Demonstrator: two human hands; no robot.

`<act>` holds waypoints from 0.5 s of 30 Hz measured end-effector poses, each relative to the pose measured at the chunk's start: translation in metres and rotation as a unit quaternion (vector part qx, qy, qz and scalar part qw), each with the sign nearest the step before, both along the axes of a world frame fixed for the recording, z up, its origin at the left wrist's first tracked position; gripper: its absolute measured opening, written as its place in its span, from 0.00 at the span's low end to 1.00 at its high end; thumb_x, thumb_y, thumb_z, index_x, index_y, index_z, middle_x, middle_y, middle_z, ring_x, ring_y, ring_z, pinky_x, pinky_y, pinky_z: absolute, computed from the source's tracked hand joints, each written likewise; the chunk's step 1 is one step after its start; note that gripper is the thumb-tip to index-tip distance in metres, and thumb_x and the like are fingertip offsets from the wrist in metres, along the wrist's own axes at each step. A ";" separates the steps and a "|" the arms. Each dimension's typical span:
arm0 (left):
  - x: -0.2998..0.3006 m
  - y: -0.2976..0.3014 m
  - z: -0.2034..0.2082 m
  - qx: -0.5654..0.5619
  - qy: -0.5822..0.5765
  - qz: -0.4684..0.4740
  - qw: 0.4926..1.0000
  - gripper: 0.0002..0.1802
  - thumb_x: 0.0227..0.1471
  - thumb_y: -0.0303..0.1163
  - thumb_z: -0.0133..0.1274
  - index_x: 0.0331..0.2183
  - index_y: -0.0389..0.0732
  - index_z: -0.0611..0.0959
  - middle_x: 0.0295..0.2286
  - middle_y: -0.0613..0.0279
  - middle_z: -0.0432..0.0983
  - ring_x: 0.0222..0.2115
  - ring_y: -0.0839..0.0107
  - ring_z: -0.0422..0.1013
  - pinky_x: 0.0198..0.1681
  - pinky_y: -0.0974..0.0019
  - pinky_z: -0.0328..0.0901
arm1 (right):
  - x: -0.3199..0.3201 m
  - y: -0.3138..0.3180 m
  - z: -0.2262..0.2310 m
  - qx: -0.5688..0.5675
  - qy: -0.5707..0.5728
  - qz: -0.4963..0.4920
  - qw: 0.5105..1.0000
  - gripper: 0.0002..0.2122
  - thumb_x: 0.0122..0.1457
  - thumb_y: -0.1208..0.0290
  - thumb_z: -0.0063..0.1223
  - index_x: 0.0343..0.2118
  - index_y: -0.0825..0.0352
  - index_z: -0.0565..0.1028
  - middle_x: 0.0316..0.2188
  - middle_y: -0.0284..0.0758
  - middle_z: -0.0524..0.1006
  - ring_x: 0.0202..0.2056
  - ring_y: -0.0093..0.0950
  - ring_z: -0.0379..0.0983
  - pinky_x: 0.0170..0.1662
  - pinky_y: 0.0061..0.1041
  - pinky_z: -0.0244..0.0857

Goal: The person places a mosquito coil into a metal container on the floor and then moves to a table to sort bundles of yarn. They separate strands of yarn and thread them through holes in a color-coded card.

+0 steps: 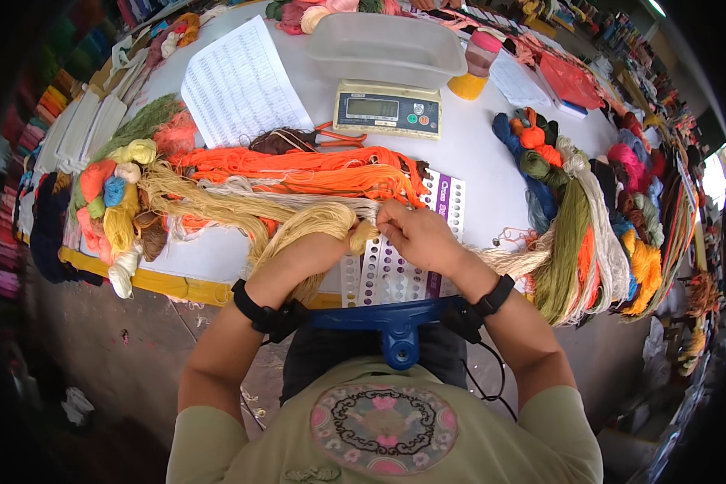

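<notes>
A pale yellow thread skein hangs over my left hand, whose fingers are closed on its end and partly hidden by the strands. Close beside it, my right hand pinches thread strands at the fingertips. Beneath both hands lie white perforated thread cards with rows of holes and purple bands. Behind the hands stretch white thread strands and a long bundle of bright orange thread. Tan thread runs off to the left.
A digital scale carries a translucent plastic tub. Orange-handled pliers lie near it. A printed sheet is at the back left. Colourful skeins pile up at left, and more skeins at right. A blue clamp sits at the front edge.
</notes>
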State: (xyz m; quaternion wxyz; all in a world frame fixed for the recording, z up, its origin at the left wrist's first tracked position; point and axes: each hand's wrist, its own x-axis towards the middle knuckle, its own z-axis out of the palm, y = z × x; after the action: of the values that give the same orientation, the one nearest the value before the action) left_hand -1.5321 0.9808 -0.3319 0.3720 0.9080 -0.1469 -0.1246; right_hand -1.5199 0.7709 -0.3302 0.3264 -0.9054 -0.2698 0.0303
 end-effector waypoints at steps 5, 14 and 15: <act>-0.005 0.033 -0.002 -0.002 0.062 0.023 0.998 0.16 0.56 0.43 0.48 0.38 0.40 0.77 0.34 0.56 0.74 0.37 0.61 0.69 0.44 0.62 0.62 | 0.006 0.000 -0.005 -0.044 -0.018 -0.018 0.999 0.02 0.55 0.71 0.45 0.32 0.58 0.68 0.18 0.38 0.75 0.24 0.40 0.74 0.26 0.41 0.65; -0.004 0.006 0.045 -0.068 0.292 0.094 0.949 0.23 0.56 0.49 0.47 0.46 0.42 0.75 0.38 0.53 0.75 0.42 0.57 0.70 0.48 0.61 0.62 | 0.001 -0.008 -0.008 0.033 -0.003 -0.003 0.999 0.04 0.55 0.69 0.48 0.33 0.56 0.68 0.18 0.36 0.74 0.26 0.41 0.73 0.27 0.41 0.64; -0.003 -0.003 0.046 -0.059 0.284 0.074 0.954 0.22 0.55 0.47 0.49 0.46 0.41 0.76 0.37 0.55 0.75 0.39 0.61 0.70 0.45 0.62 0.63 | 0.001 -0.008 -0.008 0.033 -0.004 -0.004 0.999 0.04 0.55 0.69 0.48 0.33 0.56 0.68 0.18 0.36 0.74 0.26 0.41 0.73 0.27 0.41 0.64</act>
State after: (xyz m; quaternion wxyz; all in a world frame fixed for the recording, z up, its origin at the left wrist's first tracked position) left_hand -1.5354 0.9774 -0.2854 0.4599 0.8198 0.0251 -0.3403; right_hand -1.5189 0.7631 -0.3379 0.3548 -0.8954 -0.2686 0.0166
